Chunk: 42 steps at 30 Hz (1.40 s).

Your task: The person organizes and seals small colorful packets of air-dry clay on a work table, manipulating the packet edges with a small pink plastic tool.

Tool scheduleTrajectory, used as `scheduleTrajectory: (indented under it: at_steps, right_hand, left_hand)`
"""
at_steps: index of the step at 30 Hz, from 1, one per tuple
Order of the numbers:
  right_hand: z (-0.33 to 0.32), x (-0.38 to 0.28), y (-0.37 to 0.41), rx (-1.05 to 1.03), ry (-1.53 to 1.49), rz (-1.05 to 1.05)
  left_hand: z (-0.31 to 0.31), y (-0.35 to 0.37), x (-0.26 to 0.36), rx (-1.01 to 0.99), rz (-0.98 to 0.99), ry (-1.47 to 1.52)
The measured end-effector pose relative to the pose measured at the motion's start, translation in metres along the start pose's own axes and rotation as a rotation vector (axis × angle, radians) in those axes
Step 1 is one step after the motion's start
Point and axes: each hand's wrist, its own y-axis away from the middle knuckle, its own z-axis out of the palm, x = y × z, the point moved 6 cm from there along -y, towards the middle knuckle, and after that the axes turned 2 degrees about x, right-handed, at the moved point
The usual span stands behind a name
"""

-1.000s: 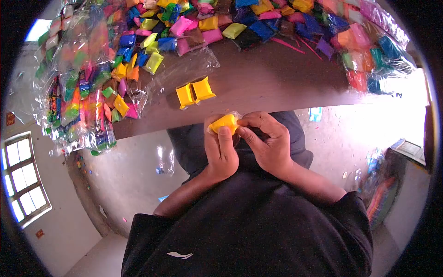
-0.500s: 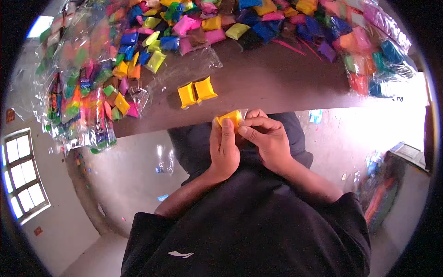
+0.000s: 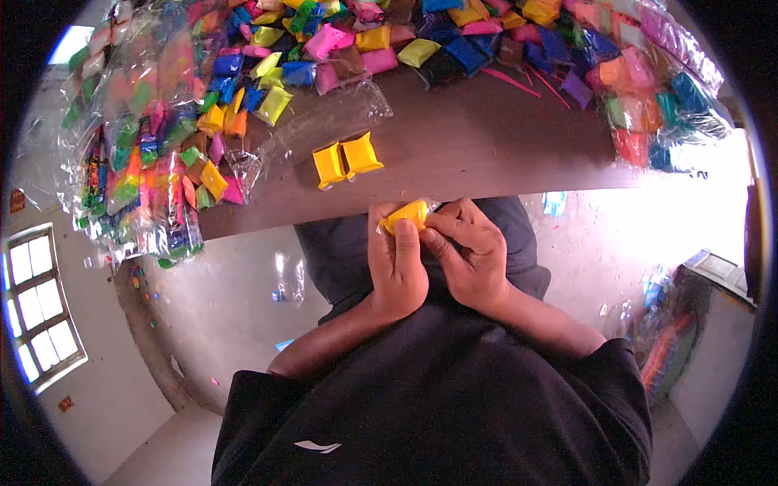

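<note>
A small yellow packet in clear wrapping [image 3: 407, 216] is held just off the table's near edge. My left hand [image 3: 397, 271] is closed on it, with the thumb pressed over its front. At the packet's right end, my right hand [image 3: 476, 255] pinches the clear wrapping between thumb and fingers. The pinched part is mostly hidden by the fingertips. Two more yellow packets, a left one [image 3: 329, 166] and a right one [image 3: 361, 155], lie side by side on the table beyond my hands.
Many coloured packets [image 3: 324, 40] cover the far side of the brown table [image 3: 454, 146]. Clear bags of packets stand at the left [image 3: 146, 170] and right [image 3: 640, 97]. A crumpled clear plastic sheet [image 3: 332, 117] lies behind the yellow pair. Pink strips [image 3: 515, 81] rest near the back.
My right hand has curled in closer to the packet, and its fingers now cover more of the clear wrapping. The packet has tilted and dropped slightly. The pair on the table stays put.
</note>
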Motion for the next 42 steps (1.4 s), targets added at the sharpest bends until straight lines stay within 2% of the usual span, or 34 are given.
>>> scheduleTrajectory:
  at_steps: [3,8,9,10,11,14,16,17,19,24,26,28,32,36,38,42]
  right_hand:
    - [0.004,0.003,0.000,-0.091,-0.035,0.007]
    - [0.008,0.011,-0.002,-0.209,-0.040,0.136]
    - [0.011,0.025,0.003,-0.157,-0.205,0.276]
    - [0.013,0.035,0.006,-0.105,-0.368,0.415]
    - [0.015,0.036,0.007,-0.110,-0.367,0.411]
    - [0.011,0.032,0.006,-0.005,-0.310,0.333]
    - [0.005,0.017,0.002,0.011,-0.094,0.120]
    - [0.004,0.018,0.002,0.014,-0.092,0.118]
    - [0.004,0.008,0.001,0.014,0.041,-0.093]
    - [0.004,-0.002,0.000,0.023,0.058,-0.071]
    - [0.003,0.001,0.003,0.030,0.052,-0.048]
    - [0.000,-0.003,0.005,0.084,0.056,-0.129]
    - [-0.001,-0.004,0.005,0.088,0.077,-0.130]
    - [0.002,-0.001,0.003,0.054,0.076,-0.041]
    - [0.003,0.001,0.004,0.042,0.051,-0.001]
    - [0.005,0.001,0.001,-0.033,-0.019,0.046]
  left_hand:
    - [-0.002,0.001,0.000,-0.043,0.089,-0.087]
    - [-0.003,0.000,-0.018,-0.089,-0.101,-0.035]
    - [-0.001,0.001,-0.019,-0.089,-0.099,-0.035]
    - [0.000,0.001,-0.026,-0.052,-0.190,0.155]
    - [0.002,0.003,-0.032,-0.011,-0.279,0.345]
    - [0.007,0.002,-0.022,-0.028,-0.303,0.405]
    - [0.006,0.001,-0.021,-0.015,-0.274,0.343]
    - [0.006,0.000,-0.019,-0.004,-0.242,0.282]
    - [0.004,-0.002,-0.020,-0.018,-0.228,0.243]
    - [0.004,0.001,-0.020,0.007,-0.175,0.176]
    - [0.006,0.000,-0.010,0.029,-0.090,0.153]
    - [0.010,-0.001,-0.005,0.024,-0.073,0.167]
    - [0.009,0.001,-0.001,0.012,-0.051,0.147]
    - [0.002,0.002,-0.005,0.008,0.000,0.047]
    - [0.001,0.002,-0.004,-0.077,0.063,0.008]
    - [0.002,0.001,0.000,-0.125,0.094,-0.021]
